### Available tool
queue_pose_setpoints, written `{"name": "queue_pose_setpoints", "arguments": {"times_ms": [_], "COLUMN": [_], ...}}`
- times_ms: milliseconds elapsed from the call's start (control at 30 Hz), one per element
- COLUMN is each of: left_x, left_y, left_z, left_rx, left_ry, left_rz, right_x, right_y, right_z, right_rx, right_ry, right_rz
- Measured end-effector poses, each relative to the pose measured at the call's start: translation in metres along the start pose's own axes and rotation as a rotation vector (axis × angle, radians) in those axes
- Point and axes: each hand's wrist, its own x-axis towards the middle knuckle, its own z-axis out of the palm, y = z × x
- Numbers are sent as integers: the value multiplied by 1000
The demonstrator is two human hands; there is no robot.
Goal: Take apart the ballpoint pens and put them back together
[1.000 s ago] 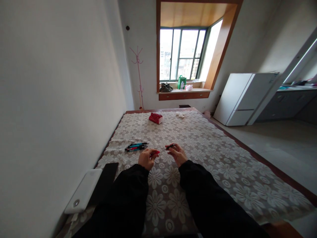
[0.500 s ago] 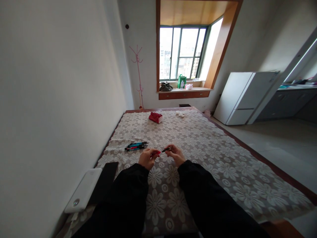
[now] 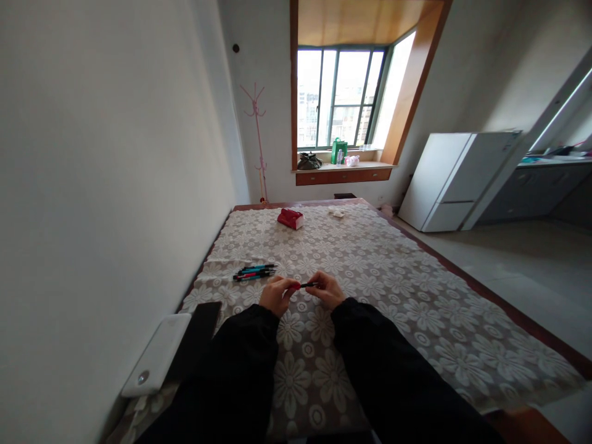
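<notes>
My left hand (image 3: 277, 295) is closed in a pinch on a red pen part (image 3: 296, 286), mostly hidden by the fingers. Facing it, my right hand (image 3: 328, 290) pinches a slim black pen part (image 3: 307, 285). The black part's tip meets the end of the red one between my hands, just above the tablecloth. Several pens (image 3: 254, 272), blue, black and red, lie in a loose bundle beyond my left hand.
A flower-patterned tablecloth (image 3: 388, 283) covers the table. Farther back are a red tissue pack (image 3: 290, 218) and a crumpled white tissue (image 3: 337, 213). At the near left, a white power bank (image 3: 156, 354) lies beside a flat black object (image 3: 197, 336), along the wall.
My right hand has brought the black pen part leftward, closing the small gap to the red part. My left hand has hardly moved.
</notes>
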Motion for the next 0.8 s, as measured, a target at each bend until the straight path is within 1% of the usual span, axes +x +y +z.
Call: {"name": "queue_pose_setpoints", "arguments": {"times_ms": [100, 167, 233, 333, 400, 533, 667, 800], "left_x": [1, 1, 1, 1, 1, 1, 1, 2], "left_y": [-1, -1, 0, 2, 3, 4, 3, 3], "left_z": [0, 0, -1, -2, -3, -3, -3, -3], "left_rx": [92, 121, 126, 127, 134, 139, 135, 138], "left_ry": [44, 34, 16, 28, 40, 20, 53, 53], "left_rz": [53, 73, 79, 41, 6, -19, -38, -35], "right_x": [-3, -4, -5, -6, -7, -9, -9, -9], "right_y": [-1, -1, -1, -1, -2, -8, -8, -8], "right_z": [-1, -1, -1, -1, -2, -4, -6, -9], "right_rx": [-172, -305, -389, -372, -396, -581, -714, -894], "right_ry": [-33, -53, -34, 3, 13, -2, -21, -11], "right_rz": [11, 13, -34, -176, -242, -241, -306, -320]}}
